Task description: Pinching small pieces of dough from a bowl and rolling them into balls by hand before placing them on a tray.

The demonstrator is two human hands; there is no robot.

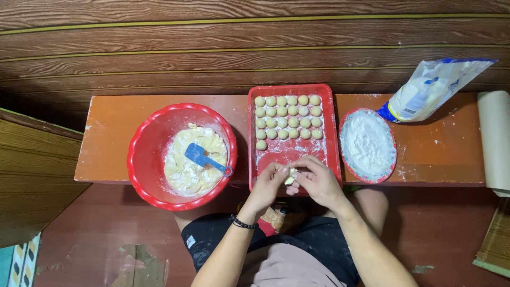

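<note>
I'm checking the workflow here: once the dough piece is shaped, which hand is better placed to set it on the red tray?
Probably the right hand: it lies over the red tray, near the dough piece.

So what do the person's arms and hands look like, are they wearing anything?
Both arms are bare, with no sleeves and no gloves on the left hand or right hand. A thin black wristband circles the left wrist. No rings can be made out.

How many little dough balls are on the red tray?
19 dough balls on the red tray: three rows of six across its far half, and one alone below them at the left. Another piece is between both hands, not counted.
</note>
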